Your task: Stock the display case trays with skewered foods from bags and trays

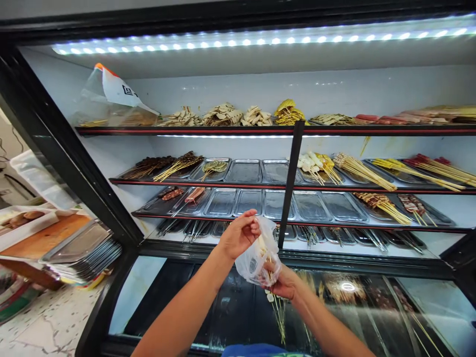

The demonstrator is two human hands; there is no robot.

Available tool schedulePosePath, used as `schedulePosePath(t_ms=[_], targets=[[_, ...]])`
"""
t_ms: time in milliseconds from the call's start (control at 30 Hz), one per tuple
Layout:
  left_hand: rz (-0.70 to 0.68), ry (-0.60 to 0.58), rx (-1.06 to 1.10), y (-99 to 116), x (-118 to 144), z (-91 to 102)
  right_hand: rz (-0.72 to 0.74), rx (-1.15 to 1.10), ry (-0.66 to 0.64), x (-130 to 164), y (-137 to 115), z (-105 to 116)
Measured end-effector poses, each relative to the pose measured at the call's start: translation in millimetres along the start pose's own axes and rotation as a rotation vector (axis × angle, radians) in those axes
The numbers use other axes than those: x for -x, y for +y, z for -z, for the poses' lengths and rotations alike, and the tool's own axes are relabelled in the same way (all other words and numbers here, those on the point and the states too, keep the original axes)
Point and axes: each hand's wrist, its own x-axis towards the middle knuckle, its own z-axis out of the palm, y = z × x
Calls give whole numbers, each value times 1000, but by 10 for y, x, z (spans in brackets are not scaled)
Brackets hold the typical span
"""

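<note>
My left hand [238, 234] pinches the top of a thin clear plastic bag [256, 258] in front of an open display fridge [238, 148]. My right hand [280, 281] grips the bag from below together with a bunch of skewers [277, 310] whose sticks hang down under the hand. Pale food pieces show inside the bag. Both hands are held just before the fridge's lower front edge, near the black centre post [292, 183].
Fridge shelves carry metal trays [245, 171], some bare, others with skewered food [362, 171]. A plastic bag [111, 96] lies on the top shelf at left. Stacked metal trays [82, 253] and a wooden board [44, 235] stand to the left.
</note>
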Motion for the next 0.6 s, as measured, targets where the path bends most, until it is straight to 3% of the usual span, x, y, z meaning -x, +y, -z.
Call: schedulePosePath(t_ms=[67, 133, 267, 400, 500, 600], targets=[[-34, 17, -43, -25, -53, -73, -55, 15, -15, -26, 27, -22], [-105, -31, -247, -14, -32, -156, -80, 47, -31, -54, 65, -24], [-268, -311, -920, 152, 173, -247, -24, 59, -16, -65, 123, -25], [-527, -567, -1455, 374, 438, -164, 53, 38, -60, 21, 28, -101], [-510, -603, -1730, 390, 627, -100, 49, 96, -1, 148, -56, -153], [-466, -706, -2024, 211, 790, -66, 45, 220, 118, 246, -28, -110]])
